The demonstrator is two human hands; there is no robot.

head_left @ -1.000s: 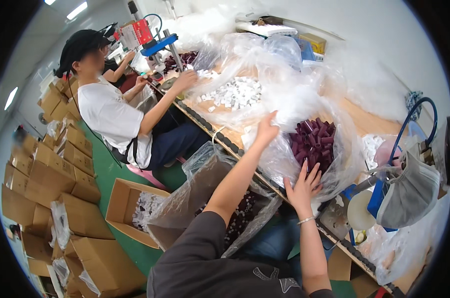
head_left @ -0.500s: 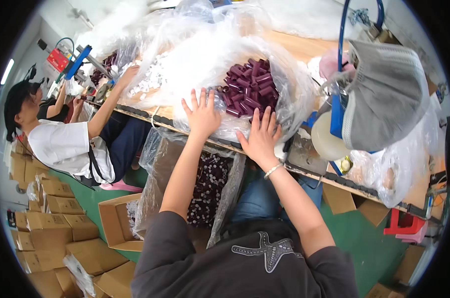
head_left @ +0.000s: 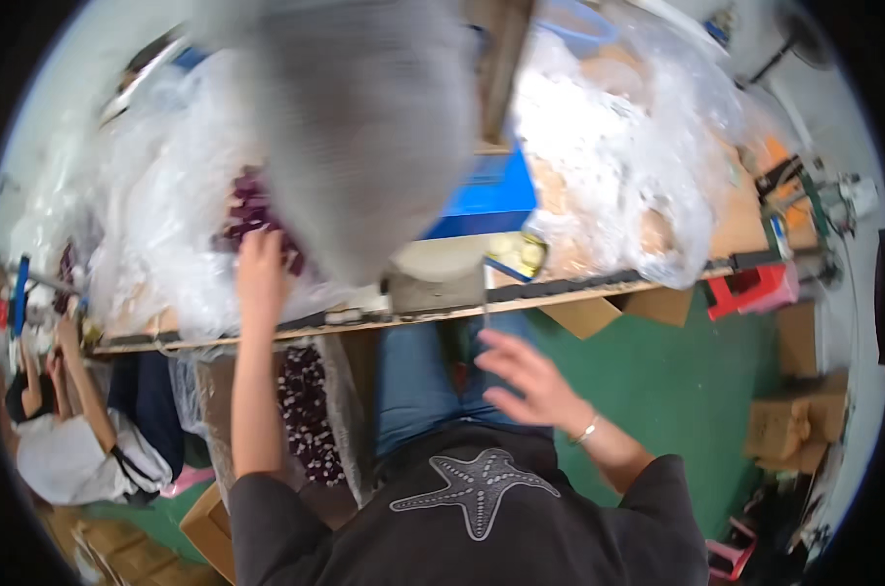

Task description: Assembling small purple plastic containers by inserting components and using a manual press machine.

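My left hand (head_left: 262, 273) reaches over the table's front edge to the near side of a pile of dark purple tubes (head_left: 250, 207). Its fingers are stretched forward, with the tips against the tubes; the hand is slightly blurred and nothing shows gripped in it. The tubes lie in a clear plastic bag (head_left: 174, 200). My right hand (head_left: 528, 379), a bracelet on its wrist, is in the air above my lap, short of the table edge. Its fingers are apart and hold nothing.
A blurred grey face mask (head_left: 364, 127) covers the middle of the table, beside a blue block (head_left: 496, 195). White pieces in plastic (head_left: 599, 156) lie right. A lined carton of small purple and white parts (head_left: 311, 415) stands below. A co-worker (head_left: 81, 449) sits left.
My view has swung to the right, so the tubes and co-worker appear further left. My right hand has left the bag and drawn back over my lap. The left stays by the tubes.
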